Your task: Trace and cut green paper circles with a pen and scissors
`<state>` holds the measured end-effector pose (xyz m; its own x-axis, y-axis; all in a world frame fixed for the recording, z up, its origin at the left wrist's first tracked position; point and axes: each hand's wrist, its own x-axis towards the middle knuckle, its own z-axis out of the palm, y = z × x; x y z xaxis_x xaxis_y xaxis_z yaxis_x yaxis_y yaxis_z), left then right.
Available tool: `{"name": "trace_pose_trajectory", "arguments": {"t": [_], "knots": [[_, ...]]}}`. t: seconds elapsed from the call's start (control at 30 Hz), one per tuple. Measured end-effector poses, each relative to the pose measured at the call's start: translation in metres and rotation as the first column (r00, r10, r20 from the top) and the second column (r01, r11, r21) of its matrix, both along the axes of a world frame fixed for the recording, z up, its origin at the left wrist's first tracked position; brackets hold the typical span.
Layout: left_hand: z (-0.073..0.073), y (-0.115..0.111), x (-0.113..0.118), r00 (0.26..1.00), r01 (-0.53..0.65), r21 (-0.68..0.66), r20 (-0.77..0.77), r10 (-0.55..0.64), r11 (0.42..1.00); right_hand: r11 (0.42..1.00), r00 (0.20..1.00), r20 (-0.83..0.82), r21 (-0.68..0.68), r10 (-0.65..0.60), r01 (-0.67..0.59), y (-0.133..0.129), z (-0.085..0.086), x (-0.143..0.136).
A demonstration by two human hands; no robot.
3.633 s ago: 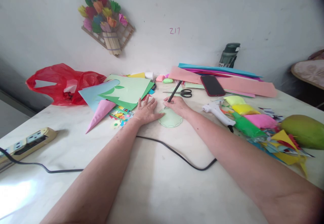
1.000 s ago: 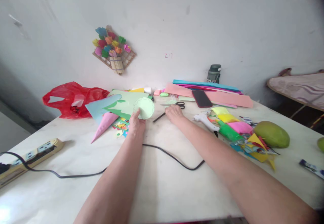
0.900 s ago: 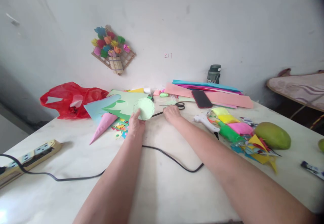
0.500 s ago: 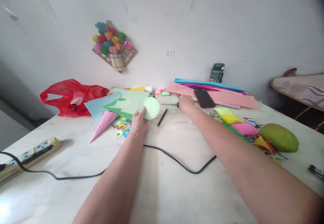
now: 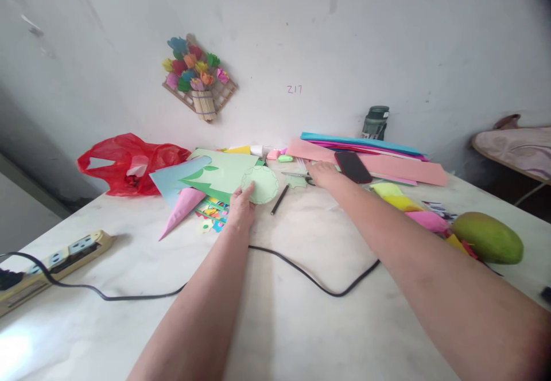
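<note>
In my left hand [image 5: 241,204] a round pale green paper piece [image 5: 263,186] is pinched between thumb and fingers. A drawn scalloped line runs around its border. My right hand [image 5: 322,172] reaches to the back of the table, fingers stretched out over the handles of a pair of scissors [image 5: 296,175]. The scissors lie with their blades pointing left, beside a pale green paper scrap [image 5: 297,182]. A black pen [image 5: 279,199] rests between my hands. Left of my left hand are pale green paper sheets [image 5: 228,168] and a pink paper cone [image 5: 183,212].
At the left are a red plastic bag [image 5: 124,163] and a power strip [image 5: 81,249]. A black cable [image 5: 297,270] crosses the table. Right of my right hand lie a phone [image 5: 353,167], coloured paper [image 5: 402,167] and a green fruit [image 5: 488,237]. A dark bottle [image 5: 376,123] stands behind.
The scissors' dark handles now show beside my right hand, whose fingers have loosened from them. My left hand still holds the paper circle. The whole view has shifted slightly.
</note>
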<state>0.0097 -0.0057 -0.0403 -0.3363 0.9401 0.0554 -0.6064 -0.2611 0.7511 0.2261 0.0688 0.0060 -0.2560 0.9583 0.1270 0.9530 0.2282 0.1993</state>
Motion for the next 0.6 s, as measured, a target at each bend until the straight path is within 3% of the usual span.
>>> {"name": "trace_pose_trajectory", "arguments": {"t": [0.13, 0.23, 0.27, 0.33, 0.4, 0.47, 0.53, 0.6], "knots": [[0.001, -0.001, 0.000, 1.000, 0.005, 0.013, -0.008, -0.004, 1.000, 1.000, 0.995, -0.102, 0.005, 0.011, -0.011, -0.012, 0.008, 0.010], [0.003, -0.003, -0.001, 0.999, 0.025, 0.005, -0.029, -0.025, 1.000, 0.999, 0.896, -0.444, -0.041, 0.001, -0.021, -0.030, 0.008, 0.009], [0.005, -0.005, -0.002, 0.998, 0.049, 0.020, -0.046, -0.048, 0.999, 0.996, 0.801, -0.598, -0.070, 0.006, -0.060, -0.039, 0.006, 0.007], [0.008, -0.008, -0.004, 0.990, 0.112, 0.069, -0.088, -0.106, 0.991, 0.977, 0.501, -0.865, -0.135, -0.035, -0.164, -0.057, 0.002, 0.001], [0.011, -0.012, -0.004, 0.980, 0.164, 0.084, -0.132, -0.152, 0.983, 0.944, 0.206, -0.973, -0.162, -0.105, -0.286, -0.076, -0.003, -0.007], [0.013, -0.016, -0.004, 0.965, 0.212, 0.059, -0.172, -0.200, 0.975, 0.920, -0.019, -0.988, -0.135, -0.152, -0.367, -0.090, -0.007, -0.014], [0.015, -0.018, -0.002, 0.939, 0.277, 0.026, -0.220, -0.265, 0.961, 0.917, -0.138, -0.972, -0.124, -0.189, -0.379, -0.099, -0.011, -0.021], [0.015, -0.019, 0.001, 0.907, 0.339, 0.002, -0.268, -0.326, 0.941, 0.925, -0.172, -0.958, -0.161, -0.230, -0.343, -0.103, -0.015, -0.026]]}}
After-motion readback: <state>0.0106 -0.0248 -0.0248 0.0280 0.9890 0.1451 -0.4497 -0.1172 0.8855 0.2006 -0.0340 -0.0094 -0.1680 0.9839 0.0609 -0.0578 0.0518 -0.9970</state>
